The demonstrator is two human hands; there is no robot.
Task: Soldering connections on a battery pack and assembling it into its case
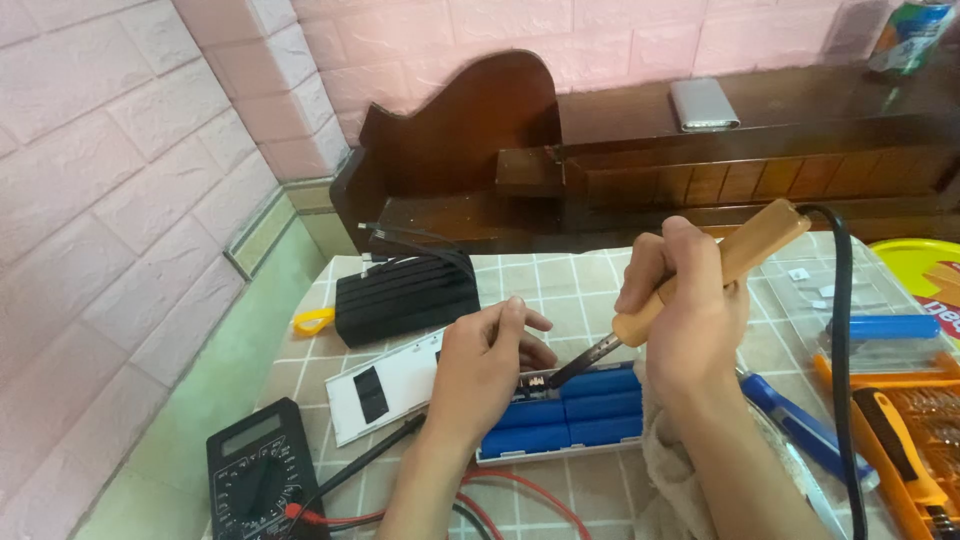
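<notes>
A soldering iron (700, 275) is gripped tightly in the right hand (685, 310), its tip touching the blue battery pack (575, 415) at six o'clock, steadied by the curled left hand (485, 365); fingertips so near could be burned.

I see pink brick-patterned walls (120, 150), a pale green floor (190, 400), a dark wooden headboard (640, 150) and a checked tablecloth (560, 280).

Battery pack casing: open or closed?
Open. The blue cells lie exposed in the white tray, with no cover over them.
</notes>
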